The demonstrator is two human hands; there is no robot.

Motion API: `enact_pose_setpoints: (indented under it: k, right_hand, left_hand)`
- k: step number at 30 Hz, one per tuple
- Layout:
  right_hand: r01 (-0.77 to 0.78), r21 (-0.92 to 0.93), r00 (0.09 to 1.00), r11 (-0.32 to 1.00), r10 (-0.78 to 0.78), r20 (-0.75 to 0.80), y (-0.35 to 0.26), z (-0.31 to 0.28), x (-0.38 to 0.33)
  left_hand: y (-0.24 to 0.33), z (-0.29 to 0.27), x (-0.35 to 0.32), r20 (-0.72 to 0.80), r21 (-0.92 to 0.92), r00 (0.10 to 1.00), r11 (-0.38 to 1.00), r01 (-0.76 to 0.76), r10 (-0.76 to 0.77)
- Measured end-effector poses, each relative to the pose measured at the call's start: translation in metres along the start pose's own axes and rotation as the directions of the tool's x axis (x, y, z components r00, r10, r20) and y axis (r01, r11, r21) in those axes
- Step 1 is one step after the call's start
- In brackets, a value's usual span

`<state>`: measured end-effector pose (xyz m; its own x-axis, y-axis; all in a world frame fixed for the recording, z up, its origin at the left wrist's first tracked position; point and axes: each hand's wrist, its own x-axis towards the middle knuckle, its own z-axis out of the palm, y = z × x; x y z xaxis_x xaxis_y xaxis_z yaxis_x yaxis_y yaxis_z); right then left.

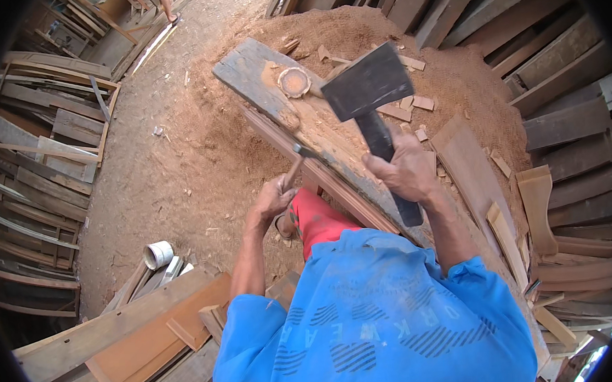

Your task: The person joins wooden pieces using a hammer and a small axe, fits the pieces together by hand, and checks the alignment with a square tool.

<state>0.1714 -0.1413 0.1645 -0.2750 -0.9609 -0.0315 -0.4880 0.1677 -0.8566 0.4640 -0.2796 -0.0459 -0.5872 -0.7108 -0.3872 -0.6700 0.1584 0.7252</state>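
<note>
My right hand [407,166] is wrapped round the dark handle of a mallet [367,81], whose blocky black head is raised over the bench. In my left hand [272,197] is a chisel [295,169] with a brownish handle. Its grey metal end lies at the edge of a long reddish-brown wooden piece [345,194]; whether it touches cannot be told. This piece runs along the near left side of a weathered grey plank bench [244,62]. Sawdust and shavings cover part of the bench. A small round container [294,82] stands there, with sawdust-coloured contents.
Wood offcuts [423,102] and a sawdust heap [454,78] lie beyond the bench. Stacked boards [572,137] line the right, curved frames [47,138] the left. A white bucket [158,254] stands near planks [153,336] at lower left. Another person's leg [167,5] shows far off.
</note>
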Motion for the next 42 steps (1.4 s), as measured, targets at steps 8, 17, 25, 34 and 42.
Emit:
enact_pose_setpoints:
  k: [8,17,25,34,42]
  right_hand:
    - [0.28,0.256,0.924,0.925,-0.187,-0.334,-0.02,-0.027,-0.018]
    - [0.694,0.234,0.631,0.681,-0.418,-0.654,-0.048,-0.072,-0.016]
    - [0.699,-0.613,-0.052,0.368,-0.829,-0.557,-0.062,-0.107,0.073]
    - [0.04,-0.423,0.989,0.905,0.025,0.146,0.127,0.078,0.024]
    - [-0.296,0.244,0.955,0.924,0.278,0.107,0.095,0.02,-0.011]
  left_hand:
    - [0.036,-0.004,-0.006,0.029,0.329,0.999,0.944,-0.021,0.012]
    - [0.018,0.016,0.004,0.013,0.374,0.998,0.926,0.057,-0.066]
    - [0.018,0.015,0.011,0.017,0.417,0.999,0.908,-0.05,0.048]
    - [0.003,0.028,0.015,-0.054,0.413,0.998,0.911,0.002,0.022]
    - [-0.008,-0.025,0.013,0.017,-0.207,1.0,0.978,-0.003,0.006]
